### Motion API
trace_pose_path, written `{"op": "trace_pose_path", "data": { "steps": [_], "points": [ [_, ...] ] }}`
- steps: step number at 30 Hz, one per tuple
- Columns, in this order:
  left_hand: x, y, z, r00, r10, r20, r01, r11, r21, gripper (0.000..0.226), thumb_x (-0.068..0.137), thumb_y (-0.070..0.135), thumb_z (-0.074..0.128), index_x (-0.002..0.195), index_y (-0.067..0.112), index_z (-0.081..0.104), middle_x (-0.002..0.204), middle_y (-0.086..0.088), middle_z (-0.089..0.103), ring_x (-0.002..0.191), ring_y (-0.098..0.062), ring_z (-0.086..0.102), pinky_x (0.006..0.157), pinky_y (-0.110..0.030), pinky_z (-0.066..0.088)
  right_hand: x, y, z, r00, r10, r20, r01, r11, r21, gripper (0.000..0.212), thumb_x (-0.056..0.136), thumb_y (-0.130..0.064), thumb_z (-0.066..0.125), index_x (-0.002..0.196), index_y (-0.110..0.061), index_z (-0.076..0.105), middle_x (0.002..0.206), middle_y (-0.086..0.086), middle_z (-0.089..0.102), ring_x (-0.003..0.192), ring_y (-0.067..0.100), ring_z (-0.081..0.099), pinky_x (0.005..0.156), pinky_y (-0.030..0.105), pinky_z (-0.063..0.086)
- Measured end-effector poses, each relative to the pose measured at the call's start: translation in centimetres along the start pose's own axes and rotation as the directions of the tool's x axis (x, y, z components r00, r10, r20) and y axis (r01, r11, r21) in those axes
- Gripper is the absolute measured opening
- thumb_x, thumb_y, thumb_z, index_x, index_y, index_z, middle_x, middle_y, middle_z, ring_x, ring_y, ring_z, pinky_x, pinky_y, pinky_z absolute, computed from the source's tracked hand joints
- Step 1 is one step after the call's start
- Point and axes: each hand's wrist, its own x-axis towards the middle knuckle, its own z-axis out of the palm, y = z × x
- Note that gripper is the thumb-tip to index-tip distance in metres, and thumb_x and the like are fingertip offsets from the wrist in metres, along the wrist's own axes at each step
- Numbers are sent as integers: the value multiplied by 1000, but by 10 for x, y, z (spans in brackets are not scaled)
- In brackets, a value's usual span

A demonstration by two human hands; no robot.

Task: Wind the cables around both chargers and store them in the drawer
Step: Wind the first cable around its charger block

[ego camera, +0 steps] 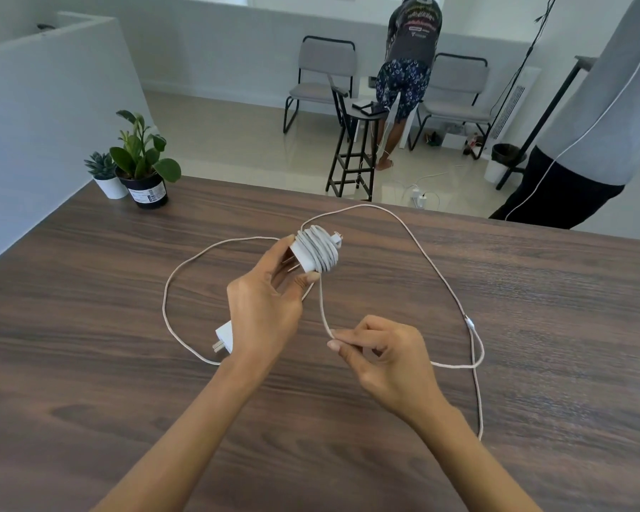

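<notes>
Two chargers are in the head view, my only view. I have the first charger (313, 253) lifted above the wood-grain tabletop (89, 290) in my left hand (265, 308), fingers and thumb closed on its white body; grey cable coils (320, 249) already wrap it thickly, and its plug prongs point away from me. From those coils a loose cable strand (322, 308) drops down to my right hand (381, 354), where thumb and forefinger pinch it, the other fingers curled in. The second charger (224, 338) lies flat on the tabletop just beside my left wrist, partly hidden by it, prongs toward the near-left. Its pale cable (440, 275) is unwound, looping widely across the tabletop, around behind the lifted charger and down the right side, where a small white connector (469, 321) sits on the line. I cannot tell exactly where the two cables cross. Two potted plants (137, 160) stand at the far left corner of the tabletop, well apart from the chargers. No drawer shows in this view.
</notes>
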Motion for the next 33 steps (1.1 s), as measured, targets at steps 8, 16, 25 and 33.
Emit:
{"op": "trace_pose_path", "data": {
  "steps": [8,16,25,33],
  "points": [
    [-10,-24,3,977,194,89,-210,952,221,56,70,-12,72,119,11,62,94,18,65,85,28,53,77,5,37,13,-22,-34,982,-183,42,188,960,-207,12,80,-34,64,75,-28,73,64,-12,57,56,4,53,48,29,47],
    [-24,-29,10,921,278,274,-356,886,296,58,65,-16,73,119,2,60,110,-8,70,91,-11,61,80,3,36,40,-24,-55,959,-283,25,276,906,-321,10,79,-31,66,72,-27,72,68,-11,59,60,8,57,46,29,47],
    [-43,-13,4,826,388,409,-480,865,149,61,63,-8,77,120,3,57,115,1,64,108,-3,56,93,0,34,61,-3,-72,935,-347,-77,311,904,-292,16,81,-35,67,72,-24,74,72,-8,63,58,10,56,47,33,46],
    [-61,1,1,834,396,383,-432,902,8,60,66,-3,76,123,8,59,123,8,60,115,7,54,96,-9,40,71,12,-70,974,-117,-195,131,989,62,9,73,-18,77,77,-26,73,71,-8,66,58,2,49,57,9,33]
  ]
}}
